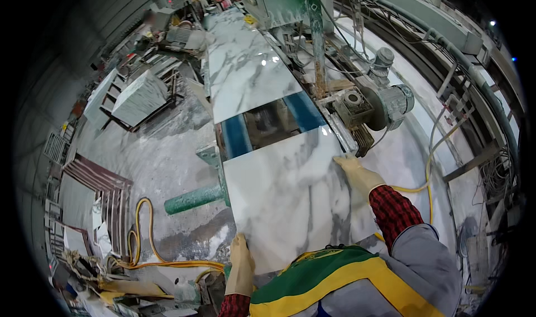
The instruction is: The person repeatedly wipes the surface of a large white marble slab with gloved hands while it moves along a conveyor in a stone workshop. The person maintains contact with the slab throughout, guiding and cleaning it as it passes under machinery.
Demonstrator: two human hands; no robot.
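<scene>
A polished white marble slab (pixel 290 194) with grey veins lies flat in front of me on a conveyor with blue belts (pixel 305 111). My left hand (pixel 241 265), in a cream glove, is closed on the slab's left edge near its near corner. On the opposite side, my right hand (pixel 360 174), gloved the same way, holds the right edge farther up. The fingertips of both hands are partly hidden at the edges. Beyond a gap showing the belts, a second marble slab (pixel 248 65) rests on the same line.
Right of the conveyor sit a grey motor and gearbox (pixel 385 106) beside a rusty post (pixel 318 49). A green cylinder (pixel 192 199) juts out leftward. Yellow hoses (pixel 151 261) cross the floor, and stone blocks (pixel 139 99) stand on a frame at left.
</scene>
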